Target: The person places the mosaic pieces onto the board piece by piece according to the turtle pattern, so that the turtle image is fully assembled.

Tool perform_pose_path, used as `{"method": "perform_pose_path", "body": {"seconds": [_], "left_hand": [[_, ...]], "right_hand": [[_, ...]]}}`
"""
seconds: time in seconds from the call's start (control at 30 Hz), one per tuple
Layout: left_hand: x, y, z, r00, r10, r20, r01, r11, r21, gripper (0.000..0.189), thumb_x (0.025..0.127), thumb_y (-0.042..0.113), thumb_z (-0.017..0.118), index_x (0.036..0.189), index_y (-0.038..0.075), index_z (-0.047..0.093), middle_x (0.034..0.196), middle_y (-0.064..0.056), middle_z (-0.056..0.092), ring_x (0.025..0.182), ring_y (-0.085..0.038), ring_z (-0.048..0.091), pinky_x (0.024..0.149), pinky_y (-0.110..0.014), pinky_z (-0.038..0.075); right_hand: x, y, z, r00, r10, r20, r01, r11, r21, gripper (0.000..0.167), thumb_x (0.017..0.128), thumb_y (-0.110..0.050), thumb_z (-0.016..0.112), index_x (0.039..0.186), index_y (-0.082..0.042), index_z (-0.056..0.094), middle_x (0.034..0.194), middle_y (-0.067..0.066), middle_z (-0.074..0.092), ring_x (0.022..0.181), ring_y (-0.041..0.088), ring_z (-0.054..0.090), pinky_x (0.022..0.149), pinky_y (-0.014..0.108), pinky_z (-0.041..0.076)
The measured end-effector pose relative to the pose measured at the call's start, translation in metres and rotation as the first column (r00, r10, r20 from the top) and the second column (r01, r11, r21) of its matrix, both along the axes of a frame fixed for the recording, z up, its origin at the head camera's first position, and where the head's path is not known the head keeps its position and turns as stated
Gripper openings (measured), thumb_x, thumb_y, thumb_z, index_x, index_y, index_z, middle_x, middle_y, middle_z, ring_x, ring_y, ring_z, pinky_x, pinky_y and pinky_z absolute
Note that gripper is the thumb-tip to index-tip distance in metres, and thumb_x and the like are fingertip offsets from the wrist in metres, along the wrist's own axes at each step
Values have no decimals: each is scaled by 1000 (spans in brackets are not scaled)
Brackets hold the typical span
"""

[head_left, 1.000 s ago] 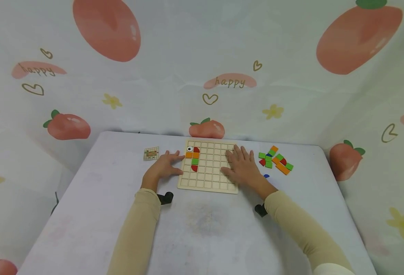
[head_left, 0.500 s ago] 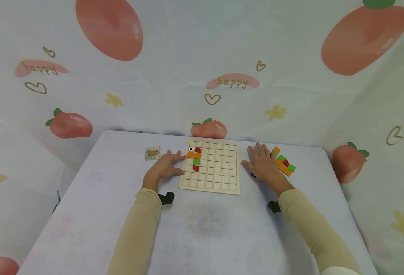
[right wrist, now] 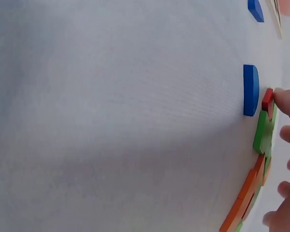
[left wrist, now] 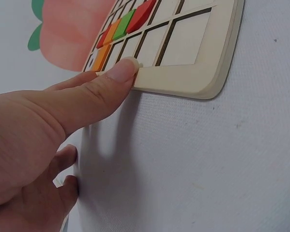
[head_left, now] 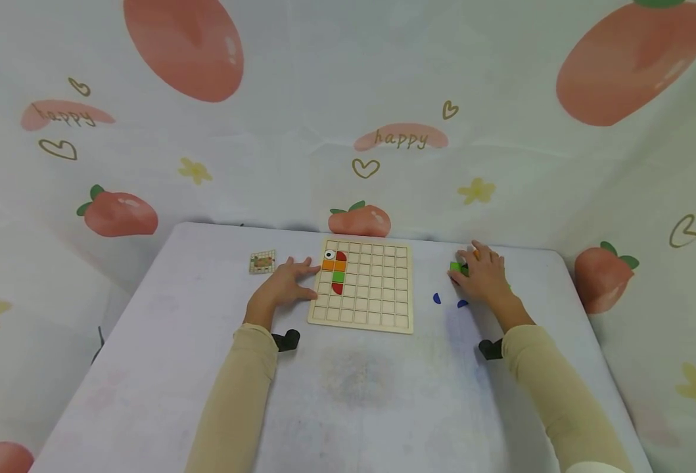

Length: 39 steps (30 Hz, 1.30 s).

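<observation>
A wooden grid board lies on the table, with several coloured pieces set in its upper left cells: a round eye piece, red quarter-shapes, orange squares and a green square. At the board's left edge rests my left hand, fingers spread. In the left wrist view its thumb touches the board's rim. My right hand is over the loose pieces at the right, hiding most of them. The right wrist view shows its fingers spread at the red piece, beside green and orange pieces.
Two small blue pieces lie between the board and the right hand. Left of the board is a small patterned picture card. A printed cloth hangs behind the table's back edge.
My right hand has moved right, from the board's right side across the table to the loose pieces, uncovering the blue ones. The left hand has stayed at the board's left edge.
</observation>
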<state>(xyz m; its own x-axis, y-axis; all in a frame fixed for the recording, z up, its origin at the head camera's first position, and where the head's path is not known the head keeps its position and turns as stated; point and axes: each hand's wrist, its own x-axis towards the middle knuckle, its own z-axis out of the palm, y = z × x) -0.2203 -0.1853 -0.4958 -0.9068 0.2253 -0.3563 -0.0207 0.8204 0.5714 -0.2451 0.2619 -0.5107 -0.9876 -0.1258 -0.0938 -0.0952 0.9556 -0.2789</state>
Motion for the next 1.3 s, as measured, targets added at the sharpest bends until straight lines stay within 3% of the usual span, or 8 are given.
{"method": "perform_pose_path", "body": {"seconds": [0.17, 0.3, 0.53, 0.83, 0.97, 1.1, 1.2, 1.3], "left_hand": [[0, -1, -2, 1000, 6, -1, -6, 1000, -4, 77, 85, 28, 83, 153, 24, 48, 169, 1, 27, 162, -36, 1, 128, -63, 11], [0, -1, -2, 1000, 1, -10, -1, 1000, 1, 76, 85, 28, 83, 153, 23, 49, 169, -1, 28, 161, -38, 1, 128, -63, 11], [0, -1, -3, 1000, 1, -7, -2, 1000, -6, 76, 85, 29, 83, 153, 25, 48, 169, 0, 27, 162, -37, 1, 128, -62, 11], [-1, -2, -4, 1000, 10, -1, -10, 1000, -1, 76, 86, 28, 83, 153, 25, 48, 169, 2, 27, 162, -35, 0, 128, -62, 11], [-1, -2, -4, 1000, 8, -7, -8, 1000, -1, 76, 86, 27, 83, 153, 25, 48, 169, 1, 27, 162, -35, 0, 129, -61, 11], [-1, -2, -4, 1000, 9, -9, -9, 1000, 4, 76, 86, 26, 83, 153, 25, 48, 169, 1, 27, 162, -35, 0, 129, -61, 11], [-1, -1, -4, 1000, 13, -6, -13, 1000, 10, 76, 85, 26, 83, 153, 25, 48, 169, 2, 27, 162, -35, 0, 129, -61, 11], [-1, -1, -4, 1000, 17, -4, -17, 1000, 12, 76, 85, 26, 83, 153, 25, 49, 169, 2, 27, 162, -35, 0, 129, -62, 10]], "right_hand": [[1, 0, 2, 999, -16, -34, 14, 997, -76, 45, 99, -32, 61, 132, -3, 60, 161, 31, 24, 142, 62, 27, 117, 74, 21], [2, -2, 3, 999, -43, -26, 39, 992, -120, 41, 98, -30, 62, 128, -2, 63, 160, 30, 26, 141, 60, 26, 113, 73, 27], [0, -4, 2, 998, -68, 4, 68, 985, -161, 36, 98, -26, 64, 122, 0, 61, 155, 31, 33, 141, 57, 25, 110, 73, 27], [-2, -12, 7, 998, -57, 12, 58, 981, -187, 25, 97, -25, 69, 109, -4, 61, 134, 26, 52, 128, 50, 40, 103, 69, 29], [-3, -20, 12, 998, -53, 29, 59, 964, -258, 23, 99, -24, 66, 110, -5, 58, 118, 20, 64, 111, 39, 54, 99, 58, 38], [-2, -29, 16, 997, -39, 71, 62, 935, -349, 23, 102, -22, 62, 115, -6, 54, 106, 18, 69, 84, 29, 63, 76, 38, 51], [-3, -36, 17, 997, -25, 74, 51, 928, -369, 23, 103, -23, 60, 120, -9, 54, 107, 16, 68, 80, 26, 63, 70, 32, 50], [-4, -44, 18, 998, -15, 66, 38, 925, -379, 24, 104, -22, 59, 126, -11, 58, 114, 17, 69, 92, 28, 61, 79, 36, 53]]}}
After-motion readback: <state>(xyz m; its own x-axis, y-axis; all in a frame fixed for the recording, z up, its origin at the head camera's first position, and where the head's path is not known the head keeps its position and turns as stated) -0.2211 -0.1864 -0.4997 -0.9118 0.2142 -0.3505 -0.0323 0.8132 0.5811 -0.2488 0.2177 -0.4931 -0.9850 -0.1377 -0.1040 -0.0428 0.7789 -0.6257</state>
